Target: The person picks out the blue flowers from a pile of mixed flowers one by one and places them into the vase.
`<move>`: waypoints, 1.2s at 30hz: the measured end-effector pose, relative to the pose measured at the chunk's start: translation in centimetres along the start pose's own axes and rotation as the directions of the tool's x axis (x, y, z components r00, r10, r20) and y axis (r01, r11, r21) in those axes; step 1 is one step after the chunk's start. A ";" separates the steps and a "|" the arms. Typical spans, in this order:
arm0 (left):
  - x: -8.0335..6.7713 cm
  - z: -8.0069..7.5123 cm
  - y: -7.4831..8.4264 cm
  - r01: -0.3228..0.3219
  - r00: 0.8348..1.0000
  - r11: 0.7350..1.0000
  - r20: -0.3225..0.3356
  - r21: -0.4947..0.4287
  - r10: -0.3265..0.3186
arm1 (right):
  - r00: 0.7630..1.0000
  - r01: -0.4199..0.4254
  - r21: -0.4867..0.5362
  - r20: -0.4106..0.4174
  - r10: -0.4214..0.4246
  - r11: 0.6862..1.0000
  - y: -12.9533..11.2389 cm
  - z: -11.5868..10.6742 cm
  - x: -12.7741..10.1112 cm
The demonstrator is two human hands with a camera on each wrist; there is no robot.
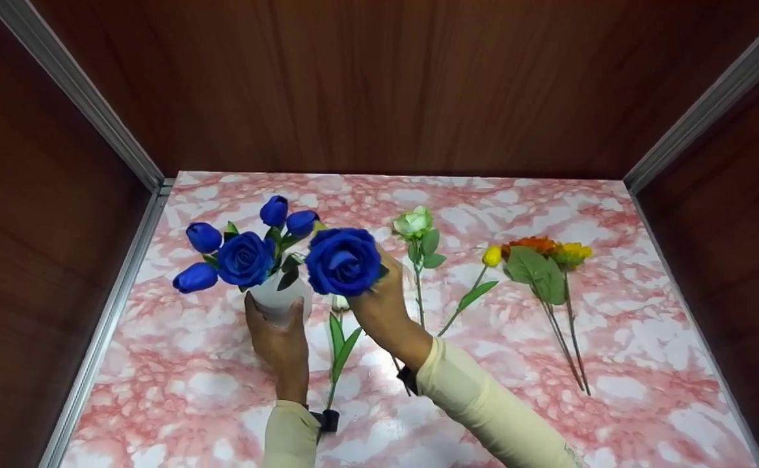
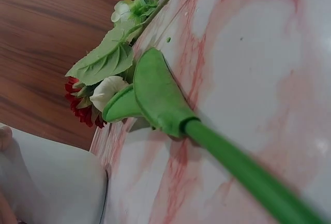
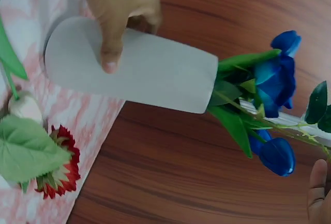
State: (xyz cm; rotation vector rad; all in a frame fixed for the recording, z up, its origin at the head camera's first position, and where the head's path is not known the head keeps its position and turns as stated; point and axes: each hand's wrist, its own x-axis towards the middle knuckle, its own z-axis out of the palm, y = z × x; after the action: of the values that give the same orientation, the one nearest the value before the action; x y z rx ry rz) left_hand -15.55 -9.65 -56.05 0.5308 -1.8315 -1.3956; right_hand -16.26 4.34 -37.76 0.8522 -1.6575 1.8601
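A white vase [image 1: 278,304] stands on the marbled tabletop, and my left hand [image 1: 281,344] grips its side, thumb on one face in the right wrist view. From its mouth rise a blue rose [image 1: 244,259] and several blue tulips [image 1: 203,237]. My right hand [image 1: 386,309] holds another blue rose [image 1: 343,262] just right of the vase, its bloom hiding the fingertips in the head view. That rose's thin leafy stem [image 3: 289,127] slants into the vase mouth in the right wrist view, with right-hand fingers [image 3: 319,190] at the edge.
Right of the vase lie a white tulip [image 2: 108,90] with green leaves and a red flower [image 3: 64,157]. Farther right are a pale green rose [image 1: 413,222], a yellow tulip [image 1: 492,255], an orange flower [image 1: 532,244] and a yellow flower [image 1: 572,253]. Wooden panels [image 1: 379,91] enclose the table.
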 end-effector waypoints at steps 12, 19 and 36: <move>-0.4 -0.3 -0.4 -0.013 1.000 0.998 0.022 0.058 0.012 | 0.978 0.148 -0.332 0.189 -0.088 0.932 4.0 1.4 -0.5; -0.1 -0.2 -0.9 -0.088 0.996 0.995 0.002 0.053 0.088 | 0.978 0.112 -0.321 0.202 -0.048 0.940 4.6 2.7 0.3; 0.4 -0.3 -0.4 -0.022 0.998 0.991 0.065 0.129 0.014 | 0.953 0.073 -0.526 0.288 0.097 0.847 8.0 4.4 -1.1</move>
State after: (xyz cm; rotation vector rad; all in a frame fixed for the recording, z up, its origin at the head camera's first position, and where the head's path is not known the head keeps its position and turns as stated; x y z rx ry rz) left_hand -15.59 -10.26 -56.26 0.5394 -1.9832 -1.3012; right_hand -20.79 -1.07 -43.69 0.9059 -2.2249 1.1954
